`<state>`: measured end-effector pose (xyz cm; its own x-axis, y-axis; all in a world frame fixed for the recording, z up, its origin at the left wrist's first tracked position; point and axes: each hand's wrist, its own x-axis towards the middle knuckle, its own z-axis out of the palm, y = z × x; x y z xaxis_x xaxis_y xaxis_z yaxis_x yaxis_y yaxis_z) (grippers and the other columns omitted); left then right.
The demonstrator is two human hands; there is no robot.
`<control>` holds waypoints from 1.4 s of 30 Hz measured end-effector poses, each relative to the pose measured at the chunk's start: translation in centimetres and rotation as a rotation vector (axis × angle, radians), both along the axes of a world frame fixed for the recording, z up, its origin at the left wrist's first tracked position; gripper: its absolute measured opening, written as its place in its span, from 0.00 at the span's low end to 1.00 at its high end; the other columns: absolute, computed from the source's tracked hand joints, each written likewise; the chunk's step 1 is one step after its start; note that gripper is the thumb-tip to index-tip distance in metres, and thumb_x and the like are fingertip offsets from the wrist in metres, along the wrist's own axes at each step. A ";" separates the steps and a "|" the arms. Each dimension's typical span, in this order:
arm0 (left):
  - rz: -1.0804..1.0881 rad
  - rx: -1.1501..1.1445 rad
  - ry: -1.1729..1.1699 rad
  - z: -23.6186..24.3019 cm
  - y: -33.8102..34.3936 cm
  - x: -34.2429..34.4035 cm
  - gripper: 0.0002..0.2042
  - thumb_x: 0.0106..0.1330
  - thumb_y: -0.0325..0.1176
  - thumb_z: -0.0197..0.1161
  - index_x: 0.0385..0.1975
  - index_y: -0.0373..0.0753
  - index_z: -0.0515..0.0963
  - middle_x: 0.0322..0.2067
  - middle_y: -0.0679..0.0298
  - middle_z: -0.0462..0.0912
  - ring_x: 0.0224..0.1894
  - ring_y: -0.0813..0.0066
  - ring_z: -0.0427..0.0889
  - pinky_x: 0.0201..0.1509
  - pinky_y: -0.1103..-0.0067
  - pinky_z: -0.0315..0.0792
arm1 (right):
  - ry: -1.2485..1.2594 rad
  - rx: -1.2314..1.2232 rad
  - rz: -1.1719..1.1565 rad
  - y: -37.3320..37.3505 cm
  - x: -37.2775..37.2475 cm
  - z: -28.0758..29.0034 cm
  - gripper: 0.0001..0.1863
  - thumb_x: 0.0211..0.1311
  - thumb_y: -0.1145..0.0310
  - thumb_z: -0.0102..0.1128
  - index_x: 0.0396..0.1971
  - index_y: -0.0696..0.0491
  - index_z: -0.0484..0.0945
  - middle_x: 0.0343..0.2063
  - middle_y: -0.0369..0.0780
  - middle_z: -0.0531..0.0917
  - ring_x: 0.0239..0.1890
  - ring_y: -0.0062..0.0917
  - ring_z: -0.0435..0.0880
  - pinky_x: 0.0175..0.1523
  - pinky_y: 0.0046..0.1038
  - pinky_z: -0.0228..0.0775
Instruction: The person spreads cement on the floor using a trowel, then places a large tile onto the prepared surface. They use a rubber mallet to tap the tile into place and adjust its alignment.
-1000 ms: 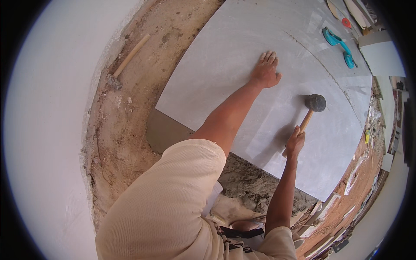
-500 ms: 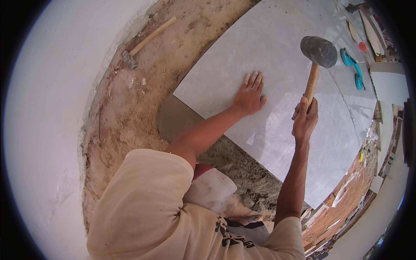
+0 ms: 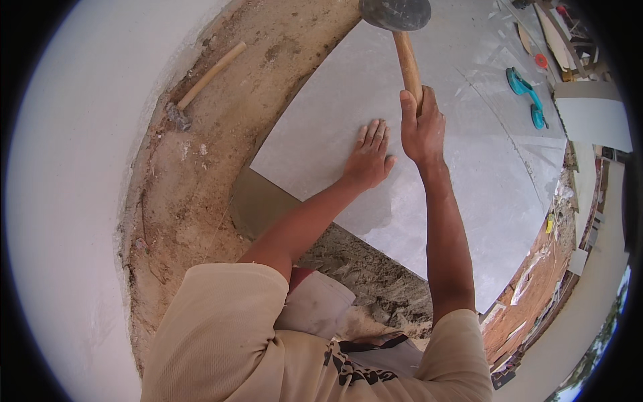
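My right hand (image 3: 423, 127) is wrapped round the wooden handle of a rubber mallet (image 3: 396, 13). The mallet's black head is raised at the top of the view, partly cut off by the edge. My left hand (image 3: 368, 155) lies flat, fingers spread, on a large grey floor tile (image 3: 308, 144). Under and in front of the tile's near edge is wet grey mortar (image 3: 264, 204), smooth at the left and rough (image 3: 375, 275) nearer my knees.
A hammer with a wooden handle (image 3: 213, 75) lies on the bare dirt strip (image 3: 194, 167) beside the white wall (image 3: 67, 201). A teal suction-cup lifter (image 3: 528, 97) sits on the tile at the far right. Boards and scraps (image 3: 556, 40) crowd the far right corner.
My right hand has moved the mallet left and farther away, with its head now at the top edge. The left hand stays flat on the tile. The whole view has shifted slightly.
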<state>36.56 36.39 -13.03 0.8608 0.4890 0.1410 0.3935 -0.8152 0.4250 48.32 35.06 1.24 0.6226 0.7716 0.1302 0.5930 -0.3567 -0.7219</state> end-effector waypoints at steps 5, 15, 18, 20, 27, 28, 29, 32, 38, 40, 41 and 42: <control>-0.001 0.026 0.070 -0.3 0.7 1.1 0.35 0.74 0.49 0.45 0.71 0.26 0.53 0.73 0.47 0.52 0.77 0.55 0.46 0.79 0.60 0.40 | -0.044 -0.043 -0.127 -0.9 -0.6 -3.6 0.19 0.72 0.56 0.52 0.44 0.60 0.68 0.18 0.50 0.79 0.21 0.48 0.82 0.26 0.42 0.73; -0.011 0.010 0.080 0.0 1.6 2.5 0.35 0.75 0.50 0.45 0.71 0.27 0.51 0.73 0.48 0.50 0.77 0.55 0.44 0.79 0.58 0.39 | 0.072 0.112 -0.321 1.5 6.6 -0.4 0.23 0.73 0.50 0.50 0.37 0.59 0.73 0.20 0.47 0.78 0.22 0.37 0.79 0.29 0.39 0.68; 0.010 0.020 0.090 0.0 2.0 3.1 0.35 0.75 0.50 0.45 0.71 0.27 0.52 0.73 0.47 0.51 0.77 0.54 0.44 0.79 0.58 0.39 | 0.085 0.132 -0.351 0.1 6.0 -2.3 0.23 0.73 0.50 0.50 0.37 0.60 0.73 0.21 0.49 0.80 0.24 0.42 0.81 0.31 0.42 0.70; 0.010 0.030 0.085 0.1 2.3 3.5 0.36 0.74 0.50 0.45 0.71 0.27 0.52 0.73 0.46 0.51 0.77 0.54 0.44 0.79 0.58 0.39 | 0.087 -0.165 -0.373 -0.9 6.1 -4.1 0.24 0.73 0.50 0.51 0.38 0.61 0.73 0.24 0.52 0.81 0.28 0.49 0.82 0.34 0.45 0.70; 0.032 0.114 0.091 0.2 3.8 5.3 0.36 0.75 0.52 0.44 0.71 0.26 0.52 0.73 0.45 0.51 0.77 0.53 0.44 0.79 0.58 0.38 | 0.132 -0.040 -0.428 -5.0 9.7 -2.3 0.27 0.72 0.47 0.53 0.37 0.62 0.74 0.21 0.49 0.79 0.24 0.40 0.80 0.33 0.40 0.70; 0.030 0.129 0.115 0.1 4.0 5.8 0.36 0.75 0.51 0.44 0.71 0.26 0.52 0.73 0.45 0.51 0.77 0.53 0.44 0.79 0.58 0.38 | 0.128 -0.006 -0.498 -5.3 10.0 -1.6 0.26 0.72 0.47 0.52 0.36 0.61 0.73 0.21 0.48 0.79 0.24 0.38 0.79 0.32 0.40 0.70; 0.035 0.130 0.084 0.0 4.2 6.3 0.36 0.75 0.51 0.44 0.71 0.26 0.51 0.73 0.45 0.51 0.77 0.53 0.44 0.79 0.58 0.38 | 0.066 0.123 -0.484 -5.4 10.0 -1.1 0.26 0.72 0.47 0.52 0.35 0.61 0.73 0.20 0.48 0.78 0.23 0.37 0.79 0.32 0.39 0.70; 0.064 0.120 0.095 -0.1 5.1 7.5 0.36 0.75 0.51 0.44 0.71 0.27 0.51 0.74 0.46 0.49 0.77 0.53 0.43 0.79 0.57 0.38 | 0.145 0.329 -0.517 -4.6 9.0 -1.6 0.25 0.73 0.48 0.51 0.35 0.59 0.70 0.21 0.50 0.79 0.24 0.43 0.81 0.32 0.42 0.70; 0.075 0.088 0.151 0.0 5.7 8.4 0.36 0.75 0.52 0.42 0.72 0.28 0.48 0.75 0.49 0.46 0.78 0.55 0.41 0.79 0.58 0.35 | 0.094 -0.359 -0.364 0.1 9.4 -4.0 0.22 0.73 0.52 0.49 0.40 0.60 0.71 0.24 0.55 0.81 0.31 0.53 0.83 0.35 0.47 0.71; 0.087 0.143 0.168 0.2 5.7 8.5 0.36 0.76 0.52 0.39 0.72 0.29 0.49 0.75 0.50 0.46 0.78 0.57 0.40 0.80 0.59 0.35 | 0.226 -0.110 -0.285 1.0 11.0 -2.2 0.22 0.73 0.51 0.50 0.40 0.60 0.72 0.23 0.53 0.81 0.29 0.50 0.83 0.34 0.45 0.71; 0.089 0.113 0.194 0.2 5.7 8.6 0.36 0.76 0.52 0.41 0.72 0.28 0.49 0.75 0.49 0.46 0.78 0.56 0.40 0.79 0.58 0.35 | 0.283 0.025 -0.250 1.0 11.7 -1.1 0.23 0.73 0.50 0.50 0.40 0.60 0.73 0.23 0.52 0.81 0.28 0.49 0.82 0.34 0.44 0.70; 0.084 0.109 0.178 0.3 5.8 8.7 0.36 0.75 0.52 0.42 0.72 0.28 0.49 0.74 0.48 0.47 0.78 0.55 0.40 0.79 0.57 0.35 | 0.224 0.054 -0.285 0.8 11.7 -0.2 0.24 0.72 0.49 0.51 0.40 0.60 0.74 0.22 0.50 0.80 0.24 0.44 0.80 0.32 0.42 0.70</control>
